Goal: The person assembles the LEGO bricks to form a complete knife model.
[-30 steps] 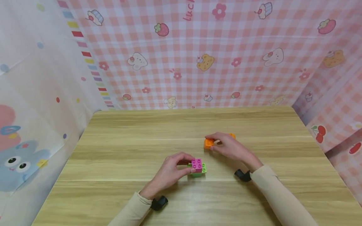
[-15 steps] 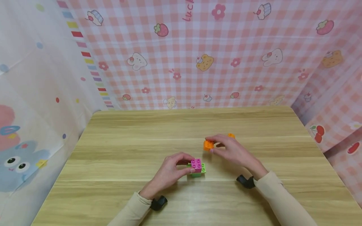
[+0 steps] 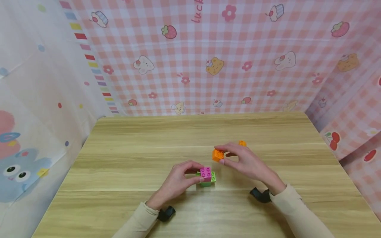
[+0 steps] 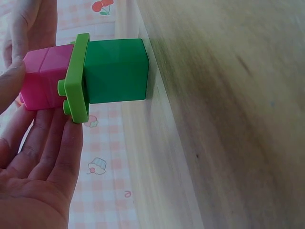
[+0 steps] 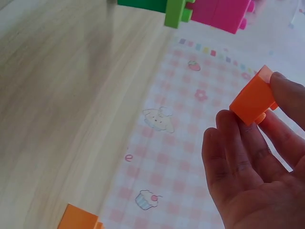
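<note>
My left hand [image 3: 177, 181] pinches a stack of toy building bricks by its pink brick [image 3: 205, 174]. Below the pink part is a flat light-green plate [image 4: 77, 78] with studs, and under that a dark-green brick [image 4: 116, 71]. In the left wrist view the stack's green end is close to the wooden table. My right hand [image 3: 248, 162] pinches an orange brick [image 3: 218, 155] between thumb and fingers, raised over the table and tilted, behind and right of the stack. A second orange brick [image 3: 242, 143] stands behind the right hand, partly hidden by it.
The wooden table [image 3: 131, 148] ends at a pink checked cloth [image 3: 190, 66] at the back. A white printed cloth [image 3: 38, 99] hangs at the left. Black wrist mounts [image 3: 166, 214] stick out under both forearms.
My right hand has drawn the orange brick slightly toward me and the stack, tilting it and uncovering more of the second orange brick. The left hand and its stack have stayed nearly still.
</note>
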### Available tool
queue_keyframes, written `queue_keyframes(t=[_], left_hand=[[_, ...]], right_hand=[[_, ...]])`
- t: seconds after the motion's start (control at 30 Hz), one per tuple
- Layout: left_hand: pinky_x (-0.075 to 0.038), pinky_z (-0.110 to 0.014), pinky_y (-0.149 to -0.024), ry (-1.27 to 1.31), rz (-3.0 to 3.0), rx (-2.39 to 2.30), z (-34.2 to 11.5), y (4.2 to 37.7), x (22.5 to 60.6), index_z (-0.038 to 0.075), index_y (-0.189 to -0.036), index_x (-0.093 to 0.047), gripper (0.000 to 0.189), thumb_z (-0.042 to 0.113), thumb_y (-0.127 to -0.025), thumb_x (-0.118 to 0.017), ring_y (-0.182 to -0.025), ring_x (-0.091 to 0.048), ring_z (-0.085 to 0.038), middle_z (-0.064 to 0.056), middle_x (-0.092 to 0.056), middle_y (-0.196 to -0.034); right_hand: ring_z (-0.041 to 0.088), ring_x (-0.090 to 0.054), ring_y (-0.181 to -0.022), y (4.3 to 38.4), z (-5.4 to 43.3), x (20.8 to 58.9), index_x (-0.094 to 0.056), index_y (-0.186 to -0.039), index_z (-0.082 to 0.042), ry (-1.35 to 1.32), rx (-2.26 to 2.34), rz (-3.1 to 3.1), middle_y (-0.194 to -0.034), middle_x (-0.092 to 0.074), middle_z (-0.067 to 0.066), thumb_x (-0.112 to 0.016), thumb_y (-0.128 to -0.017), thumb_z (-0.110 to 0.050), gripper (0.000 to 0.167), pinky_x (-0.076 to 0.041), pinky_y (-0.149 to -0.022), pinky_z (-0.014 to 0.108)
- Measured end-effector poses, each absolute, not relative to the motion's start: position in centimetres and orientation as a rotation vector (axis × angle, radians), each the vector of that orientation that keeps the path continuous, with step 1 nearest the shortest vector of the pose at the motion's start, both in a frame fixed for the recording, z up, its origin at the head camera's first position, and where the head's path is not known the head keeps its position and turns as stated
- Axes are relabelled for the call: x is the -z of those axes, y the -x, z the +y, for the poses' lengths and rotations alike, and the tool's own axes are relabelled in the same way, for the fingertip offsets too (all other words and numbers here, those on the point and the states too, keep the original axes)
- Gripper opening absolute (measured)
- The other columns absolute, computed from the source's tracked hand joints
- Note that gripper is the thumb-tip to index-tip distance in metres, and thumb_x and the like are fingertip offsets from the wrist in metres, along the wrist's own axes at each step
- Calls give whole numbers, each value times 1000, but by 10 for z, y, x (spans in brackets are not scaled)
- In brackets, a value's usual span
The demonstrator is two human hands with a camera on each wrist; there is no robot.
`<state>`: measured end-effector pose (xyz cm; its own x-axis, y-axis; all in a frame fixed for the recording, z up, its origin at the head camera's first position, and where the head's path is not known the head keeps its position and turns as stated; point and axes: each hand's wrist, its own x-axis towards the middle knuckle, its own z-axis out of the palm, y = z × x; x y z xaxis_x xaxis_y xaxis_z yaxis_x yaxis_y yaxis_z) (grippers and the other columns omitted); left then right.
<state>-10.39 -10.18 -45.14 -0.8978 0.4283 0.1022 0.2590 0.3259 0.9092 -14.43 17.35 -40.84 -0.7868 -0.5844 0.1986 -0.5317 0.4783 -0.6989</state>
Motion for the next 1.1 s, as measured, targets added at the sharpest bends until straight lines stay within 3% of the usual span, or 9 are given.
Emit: queue_keyframes(t=[0.8,1.1], left_hand=[[-56,-35,-100,-689,2423,-1624,-104,105,452,13,-118,-73,28,21,-93,-80,-108,-70,-16,4,-72,-115],[-56,-35,-101,-697,2441,-1598,-105,104,452,13,-122,-72,31,21,-93,-80,-111,-69,-16,3,-72,-119]], right_hand=[[19,-67,-113,126,159,403,-64,-139,-11,1117,1123,2629,-135,-67,4,-74,-98,-19,43,-58,-97,43],[19,-67,-110,122,150,407,-67,-129,-12,1106,1177,2579,-125,-70,-1,-78,-94,-14,36,-58,-97,42]])
